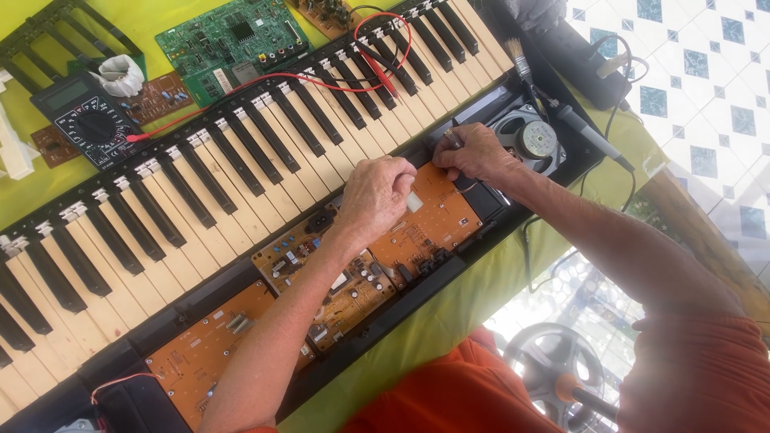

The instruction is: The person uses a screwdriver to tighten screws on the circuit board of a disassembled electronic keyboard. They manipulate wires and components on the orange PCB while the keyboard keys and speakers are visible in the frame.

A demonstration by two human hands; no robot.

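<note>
An opened electronic keyboard [241, 168] lies diagonally across a yellow-green cloth, its orange-brown circuit boards [361, 273] bared along the near edge. My left hand [373, 196] rests fist-like on the board, fingers curled around a small white part [414, 201]. My right hand [477, 152] is closed on a thin metal tool [451, 138] at the board's far end, beside the round speaker [533, 140]. What the tool's tip touches is hidden by my fingers.
A black multimeter [88, 120] with red leads [385, 56] lies at upper left, near a green circuit board [233, 40] and smaller brown boards. A paintbrush [521, 60] and soldering iron [589, 132] lie at right. Tiled floor lies beyond the table edge.
</note>
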